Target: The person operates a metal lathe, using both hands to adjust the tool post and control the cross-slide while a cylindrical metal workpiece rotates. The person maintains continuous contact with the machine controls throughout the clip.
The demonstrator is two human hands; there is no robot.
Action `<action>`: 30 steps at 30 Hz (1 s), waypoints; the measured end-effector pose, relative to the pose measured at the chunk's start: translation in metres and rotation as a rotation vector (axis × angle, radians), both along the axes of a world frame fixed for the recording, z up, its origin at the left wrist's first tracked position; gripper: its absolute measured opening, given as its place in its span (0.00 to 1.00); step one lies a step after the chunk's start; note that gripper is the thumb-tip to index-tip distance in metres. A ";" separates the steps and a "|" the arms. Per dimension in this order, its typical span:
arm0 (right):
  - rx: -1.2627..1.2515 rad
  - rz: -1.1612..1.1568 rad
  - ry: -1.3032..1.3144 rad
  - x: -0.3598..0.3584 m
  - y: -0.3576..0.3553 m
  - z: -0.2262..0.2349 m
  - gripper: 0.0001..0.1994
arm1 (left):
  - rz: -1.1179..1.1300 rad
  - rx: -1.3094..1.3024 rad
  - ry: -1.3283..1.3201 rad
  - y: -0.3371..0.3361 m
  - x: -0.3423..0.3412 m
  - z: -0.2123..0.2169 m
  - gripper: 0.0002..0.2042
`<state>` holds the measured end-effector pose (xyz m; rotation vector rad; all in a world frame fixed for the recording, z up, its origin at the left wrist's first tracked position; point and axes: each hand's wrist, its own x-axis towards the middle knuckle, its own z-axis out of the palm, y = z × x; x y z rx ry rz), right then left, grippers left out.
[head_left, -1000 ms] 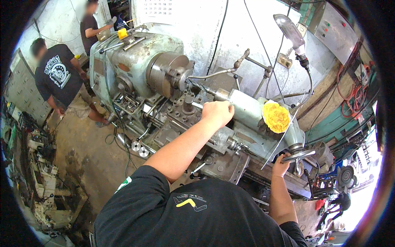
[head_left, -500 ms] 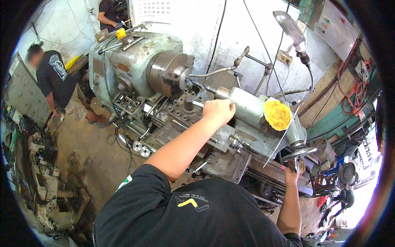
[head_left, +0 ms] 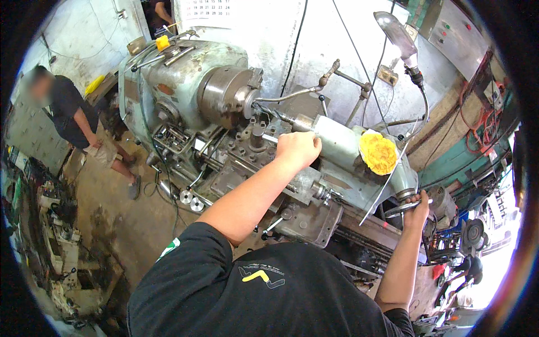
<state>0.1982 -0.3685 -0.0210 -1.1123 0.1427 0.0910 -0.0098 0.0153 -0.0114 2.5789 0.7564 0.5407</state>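
Nearest to us, at the bottom of the frame, are our own shoulders in a black shirt (head_left: pixel 264 292), with both forearms reaching up and away over the lathe (head_left: pixel 168 95).

Our right hand (head_left: pixel 416 203), at centre right, is raised with the elbow bent. Its grip is wrapped around the rim of the small metal handwheel (head_left: pixel 400 209) at the tailstock's end. Our left arm stretches long and nearly straight to mid-frame. There the left hand (head_left: pixel 297 149) rests as a closed fist, knuckles up, on the front end of the pale green tailstock (head_left: pixel 339 143). The fingers are pressed together, but we cannot tell whether they pinch anything underneath.

We judge the step in hand to be work at the tailstock, one hand steadying its nose while the other holds the wheel. A next move would call for a slow, even turn of the handwheel, with the left fist kept clear of the chuck (head_left: pixel 224 96).

A crumpled yellow rag (head_left: pixel 378 153) lies on the tailstock, just right of the fist. The tool post (head_left: pixel 257 135) stands just left of it. Farther off, a work lamp (head_left: pixel 396 31) hangs at the upper right, and a person in dark clothes (head_left: pixel 73 112) stands on the floor at the left edge.
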 end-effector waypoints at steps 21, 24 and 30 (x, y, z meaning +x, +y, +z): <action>-0.229 -0.151 -0.360 -0.027 0.023 -0.055 0.17 | 0.017 0.022 -0.005 -0.002 0.000 0.000 0.19; -0.193 -0.138 -0.349 -0.027 0.024 -0.053 0.19 | 0.013 0.011 -0.010 -0.001 0.000 0.000 0.19; -0.093 -0.074 -0.296 -0.027 0.021 -0.048 0.19 | 0.019 0.019 -0.012 -0.001 0.000 -0.001 0.19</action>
